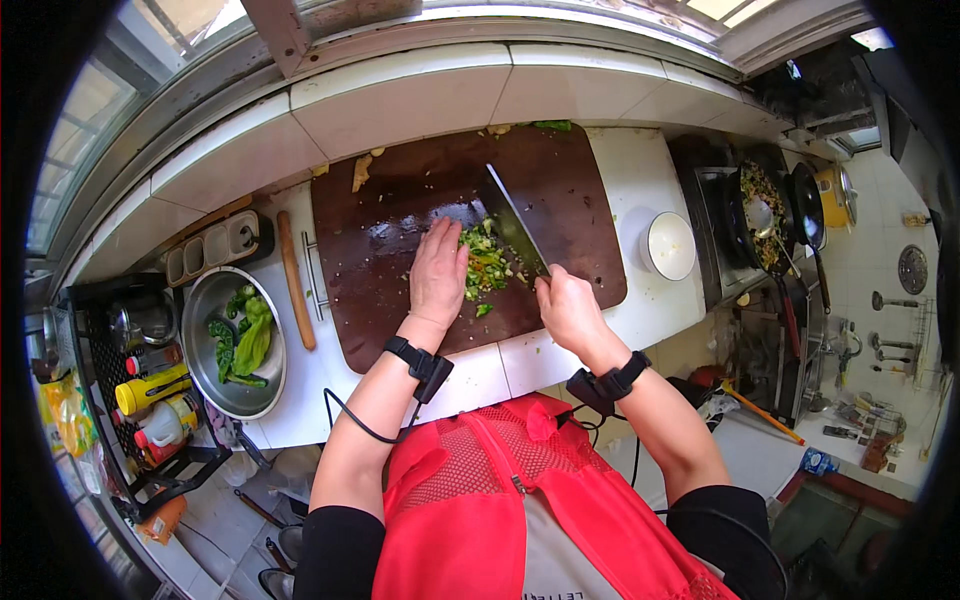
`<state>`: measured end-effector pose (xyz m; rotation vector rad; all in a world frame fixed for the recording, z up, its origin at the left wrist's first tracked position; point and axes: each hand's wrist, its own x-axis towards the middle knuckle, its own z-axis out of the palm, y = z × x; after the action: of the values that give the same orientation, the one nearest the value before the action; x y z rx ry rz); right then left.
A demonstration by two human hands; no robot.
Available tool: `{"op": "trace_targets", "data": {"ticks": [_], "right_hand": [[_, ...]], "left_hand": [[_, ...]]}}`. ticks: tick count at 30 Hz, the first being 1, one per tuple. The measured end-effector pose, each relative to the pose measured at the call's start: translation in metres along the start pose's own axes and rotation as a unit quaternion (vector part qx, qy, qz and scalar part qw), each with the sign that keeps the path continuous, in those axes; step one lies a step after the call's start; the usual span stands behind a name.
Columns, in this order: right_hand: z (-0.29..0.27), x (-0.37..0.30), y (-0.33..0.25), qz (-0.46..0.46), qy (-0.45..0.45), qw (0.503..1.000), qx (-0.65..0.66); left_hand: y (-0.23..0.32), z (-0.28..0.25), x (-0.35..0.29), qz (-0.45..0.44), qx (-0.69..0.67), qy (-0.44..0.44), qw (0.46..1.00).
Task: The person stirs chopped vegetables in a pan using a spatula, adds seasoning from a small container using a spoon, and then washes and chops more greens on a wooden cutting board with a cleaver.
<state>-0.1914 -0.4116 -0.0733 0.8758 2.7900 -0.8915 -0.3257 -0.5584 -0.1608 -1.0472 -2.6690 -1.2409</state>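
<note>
My right hand (571, 312) grips the handle end of a kitchen knife (516, 222), whose wide blade points away from me over the dark brown cutting board (375, 300). Left of the blade lies a pile of chopped green vegetable (486, 262), with small bits scattered around it. My left hand (438, 272) lies flat along the left side of this pile, its fingers stretched out and nothing in its grasp. Most of the knife's handle is hidden by my right hand.
On the left stand a metal basin (200, 360) with leafy greens (252, 335), a rolling pin (293, 275) and a black rack (110, 420) of bottles. To the right are a white bowl (669, 246) and a wok (745, 205) of food on the stove. Tiled ledge (400, 95) behind.
</note>
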Motion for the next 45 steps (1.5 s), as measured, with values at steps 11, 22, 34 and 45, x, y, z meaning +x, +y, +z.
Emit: {"op": "trace_targets", "data": {"ticks": [11,22,34,45], "right_hand": [[0.006,0.008,0.043,0.05,-0.057,0.976,0.206],[0.007,-0.028,0.057,0.002,-0.044,0.965,0.259],[0.004,-0.01,-0.02,0.005,-0.123,0.991,-0.054],[0.006,-0.009,0.044,0.134,-0.079,0.908,0.39]], "left_hand": [[0.021,-0.026,-0.037,0.029,0.136,-0.085,0.987],[0.021,-0.005,-0.018,0.002,0.097,-0.034,0.995],[0.009,-0.009,-0.019,-0.019,0.013,0.027,0.999],[0.001,-0.034,-0.037,0.002,0.084,-0.046,0.995]]}}
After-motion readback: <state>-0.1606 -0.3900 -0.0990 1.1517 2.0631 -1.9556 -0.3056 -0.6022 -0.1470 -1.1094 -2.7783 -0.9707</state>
